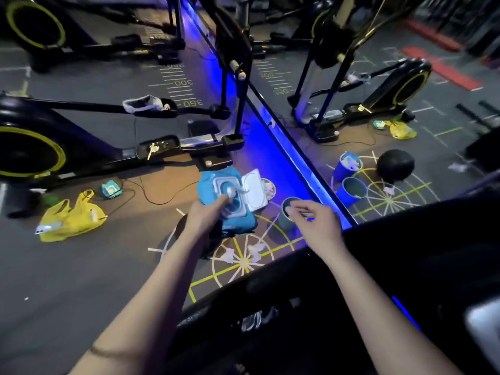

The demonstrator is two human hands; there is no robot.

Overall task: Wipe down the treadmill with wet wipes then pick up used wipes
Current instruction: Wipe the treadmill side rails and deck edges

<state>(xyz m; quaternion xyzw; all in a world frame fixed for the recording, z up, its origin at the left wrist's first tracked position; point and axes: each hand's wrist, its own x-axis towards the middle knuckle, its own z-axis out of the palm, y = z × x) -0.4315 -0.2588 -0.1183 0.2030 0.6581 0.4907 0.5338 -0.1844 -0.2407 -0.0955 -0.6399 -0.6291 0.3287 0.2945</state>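
Note:
My left hand point(207, 216) grips a blue pack of wet wipes point(216, 185) held above the floor. Its white lid point(253, 189) is flipped open to the right, and a wipe tip point(233, 191) sticks up from the opening. My right hand point(315, 221) hovers just right of the pack with fingers loosely curled and thumb near forefinger, holding nothing that I can see. The dark treadmill point(378, 280) fills the lower right. Crumpled used wipes point(255, 251) lie on the floor below the pack, and another crumpled wipe point(255, 319) sits on the treadmill's edge.
A mirror wall with a blue light strip point(270, 142) runs diagonally. Exercise bikes point(81, 147) stand at left. A yellow bag point(71, 216), a small teal pack point(111, 189) and cables lie on the floor. A blue cup point(286, 215) stands by the mirror.

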